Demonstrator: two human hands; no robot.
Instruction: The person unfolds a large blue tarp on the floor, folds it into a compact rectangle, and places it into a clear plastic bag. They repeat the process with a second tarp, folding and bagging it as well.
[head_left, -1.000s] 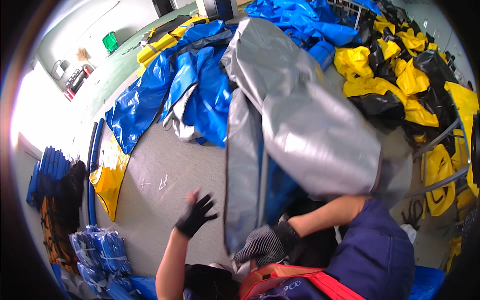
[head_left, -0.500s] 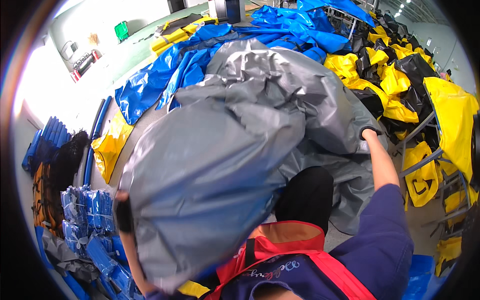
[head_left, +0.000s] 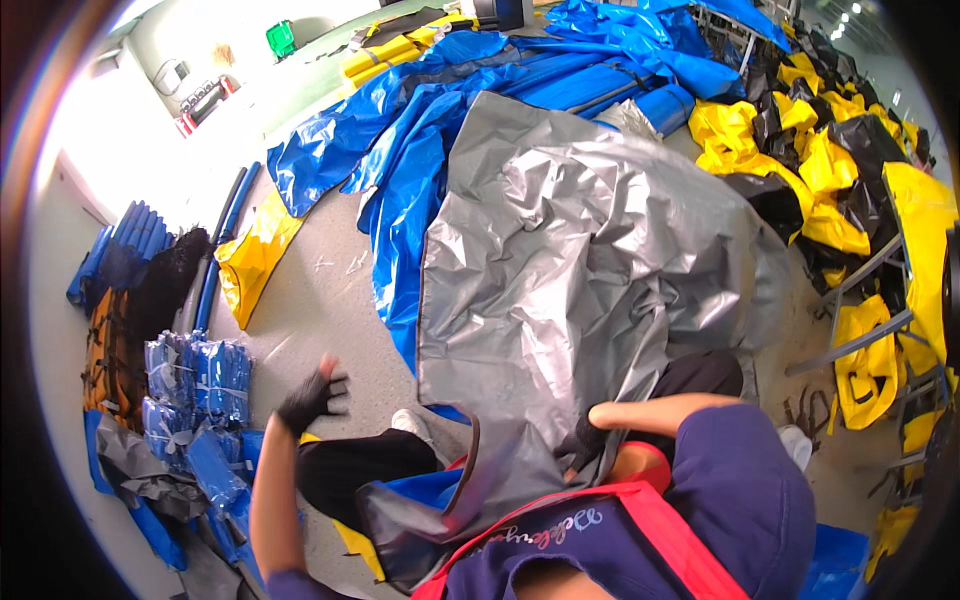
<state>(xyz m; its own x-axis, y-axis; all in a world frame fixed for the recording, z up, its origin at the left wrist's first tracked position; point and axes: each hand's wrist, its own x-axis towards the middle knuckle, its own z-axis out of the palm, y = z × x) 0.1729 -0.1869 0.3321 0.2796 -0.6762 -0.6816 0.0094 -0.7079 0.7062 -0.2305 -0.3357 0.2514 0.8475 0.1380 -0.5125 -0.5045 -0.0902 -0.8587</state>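
The wrinkled silver-grey plastic sheet (head_left: 560, 250) runs from the speckled grey floor (head_left: 330, 310) between black-trousered legs (head_left: 345, 470), probably for reach — the black-gloved right hand (head_left: 583, 445) touches it, grip unclear; the left hand (head_left: 312, 400) hovers empty, fingers spread.

One piece of lettering: looping cursive script (head_left: 552, 529), pale with reddish strokes, across the chest of the navy shirt (head_left: 735, 490), bodyward of the right hand (head_left: 584, 444). Too small to read fully.
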